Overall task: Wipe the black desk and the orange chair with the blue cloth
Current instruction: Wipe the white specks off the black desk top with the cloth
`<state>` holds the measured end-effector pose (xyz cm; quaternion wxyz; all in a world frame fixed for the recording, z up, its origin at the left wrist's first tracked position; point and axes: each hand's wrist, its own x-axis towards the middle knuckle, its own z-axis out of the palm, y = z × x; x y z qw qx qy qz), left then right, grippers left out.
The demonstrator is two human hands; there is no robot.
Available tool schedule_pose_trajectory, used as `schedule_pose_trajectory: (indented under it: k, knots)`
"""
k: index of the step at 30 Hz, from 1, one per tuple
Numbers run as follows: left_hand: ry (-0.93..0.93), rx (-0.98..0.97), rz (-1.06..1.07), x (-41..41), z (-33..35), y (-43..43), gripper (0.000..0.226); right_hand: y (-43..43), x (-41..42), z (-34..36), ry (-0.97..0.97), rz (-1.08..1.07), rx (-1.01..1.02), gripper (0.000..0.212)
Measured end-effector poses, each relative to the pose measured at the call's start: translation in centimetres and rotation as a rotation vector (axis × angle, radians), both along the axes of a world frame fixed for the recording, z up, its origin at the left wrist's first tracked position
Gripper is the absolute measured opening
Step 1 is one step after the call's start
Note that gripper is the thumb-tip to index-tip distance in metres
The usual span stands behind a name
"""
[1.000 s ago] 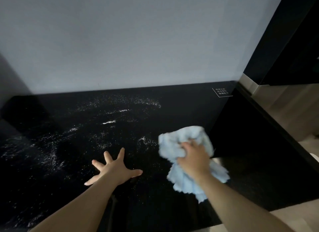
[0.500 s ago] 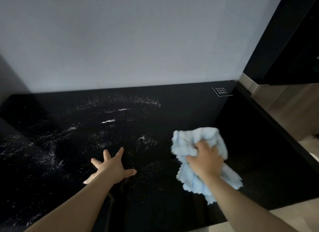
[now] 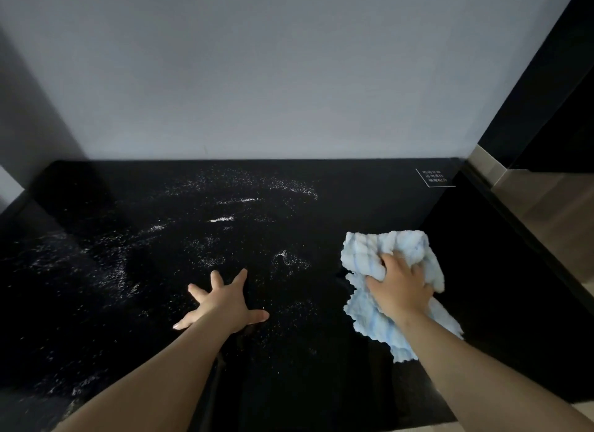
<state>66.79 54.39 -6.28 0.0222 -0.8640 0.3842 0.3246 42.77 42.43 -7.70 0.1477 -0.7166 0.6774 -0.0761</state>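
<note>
Behind the black desk point(image 3: 353, 383) stands a plain grey wall point(image 3: 289, 78), and at the right side there is a dark panel point(image 3: 546, 94) with a wooden floor point(image 3: 553, 213) below it. On the glossy desk top lie many white specks point(image 3: 225, 219), thick in the middle and on the left, with 2 short brighter streaks among them. A small white printed label point(image 3: 434, 177) sits in the far right corner of the desk; its text is too small to read. The right hand point(image 3: 400, 287) presses the blue cloth point(image 3: 369, 248) down on the right part of the desk, close to the right edge. Its fingers point(image 3: 385, 261) are curled and dig into the crumpled cloth, so that folds of cloth rise in front of the fingertips and on both sides of the hand. The thumb lies on the left side of the bundle. One loose end of the cloth trails back under the wrist toward the near edge of the desk and shows on both sides of the forearm. The left hand point(image 3: 225, 303) rests on the desk near the middle, well apart from the cloth, and holds nothing. Its 5 fingers point(image 3: 216, 279) are straight and spread wide, with the thumb pointing to the right and specks all around it.
</note>
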Motion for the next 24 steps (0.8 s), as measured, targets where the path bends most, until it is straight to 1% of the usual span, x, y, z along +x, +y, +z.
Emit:
schedule_pose_trajectory:
  k: [1, 3, 6, 8, 9, 11, 12, 13, 14, 15, 16, 17, 18, 20, 22, 23, 24]
  knots:
    - [0.002, 0.0, 0.001, 0.0, 0.1, 0.0, 0.101, 0.2, 0.4, -0.2, 0.035, 0.013, -0.016, 0.039]
    - [0.001, -0.001, 0.006, -0.2, 0.2, 0.0, 0.1, 0.9, 1.4, -0.5, 0.056, 0.044, -0.07, 0.037]
    - [-0.006, 0.006, 0.013, -0.3, 0.4, 0.0, 0.1, 2.3, 2.6, -0.7, 0.037, 0.118, -0.114, 0.022]
    - [-0.009, 0.004, 0.016, -0.2, 0.3, 0.0, 0.101, 2.9, 2.8, -0.6, -0.03, 0.161, -0.138, 0.008]
    - [-0.011, 0.0, 0.012, -0.1, 0.3, 0.0, 0.101, 2.8, 2.7, -0.4, -0.104, 0.164, -0.141, 0.009]
    - [-0.012, -0.005, 0.005, -0.2, 0.2, 0.0, 0.101, 2.2, 2.2, 0.0, -0.253, 0.121, -0.198, 0.024]
    - [-0.013, -0.005, 0.003, -0.1, 0.1, 0.0, 0.101, 1.7, 2.0, 0.3, -0.29, 0.069, -0.245, 0.026]
    - [-0.012, -0.004, 0.005, -0.1, 0.1, 0.1, 0.101, 1.0, 1.8, 0.5, -0.303, 0.017, -0.272, 0.022]
    - [-0.011, -0.002, 0.006, -0.1, 0.2, 0.1, 0.101, 0.5, 1.7, 0.7, -0.283, -0.023, -0.261, 0.013]
    - [-0.01, 0.0, 0.004, -0.1, 0.2, 0.1, 0.101, 0.1, 1.6, 0.8, -0.223, -0.042, -0.187, 0.003]
    - [-0.01, 0.0, 0.002, -0.2, 0.2, 0.1, 0.101, 0.1, 1.7, 0.7, -0.122, -0.029, -0.095, 0.014]
    - [-0.01, 0.0, 0.002, -0.2, 0.3, 0.1, 0.101, 0.4, 1.8, 0.4, -0.04, 0.013, -0.031, 0.021]
    - [-0.009, -0.001, 0.005, -0.2, 0.3, 0.2, 0.1, 0.9, 2.1, 0.0, 0.02, 0.055, -0.034, 0.024]
    - [-0.004, -0.002, 0.011, -0.1, 0.3, 0.2, 0.1, 2.8, 3.4, -0.6, 0.06, 0.147, -0.096, 0.024]
    - [0.004, -0.007, 0.01, -0.1, 0.2, 0.2, 0.101, 4.9, 5.0, -1.1, 0.027, 0.312, -0.097, 0.027]
    - [0.004, -0.008, 0.009, -0.1, 0.1, 0.3, 0.101, 5.8, 5.6, -1.3, -0.031, 0.406, -0.087, 0.027]
    - [-0.001, -0.007, 0.009, 0.0, 0.0, 0.4, 0.101, 6.2, 6.0, -1.1, -0.136, 0.437, -0.096, 0.021]
